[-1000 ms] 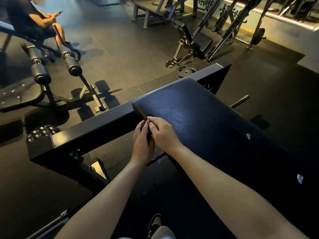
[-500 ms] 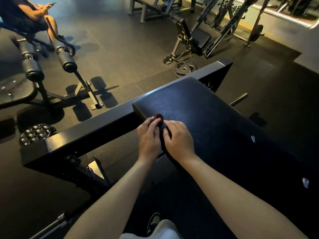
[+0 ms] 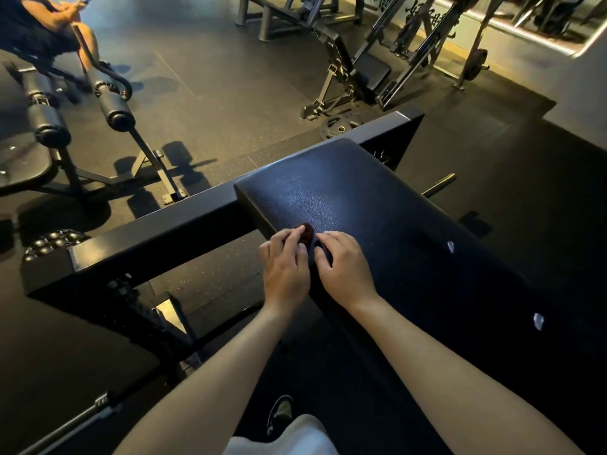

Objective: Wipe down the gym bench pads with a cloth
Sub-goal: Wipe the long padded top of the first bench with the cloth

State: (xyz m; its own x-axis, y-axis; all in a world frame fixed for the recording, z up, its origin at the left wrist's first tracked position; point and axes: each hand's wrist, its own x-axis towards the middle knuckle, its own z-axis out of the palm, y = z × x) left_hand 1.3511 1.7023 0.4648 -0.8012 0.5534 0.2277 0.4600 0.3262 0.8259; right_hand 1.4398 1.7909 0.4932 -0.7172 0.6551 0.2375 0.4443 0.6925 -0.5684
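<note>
So the cloth (image 3: 305, 232), or what I take to be it, is just a small dark reddish wad sitting on the bench pad (image 3: 361, 198), close to the pad's left edge and not far from the corner. It's so dim I can't make out any weave or folds. The left hand (image 3: 285, 269) has its fingertips pinched on that wad. The right hand (image 3: 345, 272) sits just beside it, fingers curled down onto the pad over something dark. Whether it's gripping more of the cloth or only pressing the vinyl, I honestly can't tell.

Handling-wise I'd guess the cloth is light and floppy, so it'll bunch up if you only nip a corner. Better to spread it out and hold it flat under the palm. The pad looks like black grained vinyl, slightly shiny, and probably slick enough that the cloth glides. It's mounted on a black steel frame (image 3: 157, 231), so it shouldn't shift.
</note>
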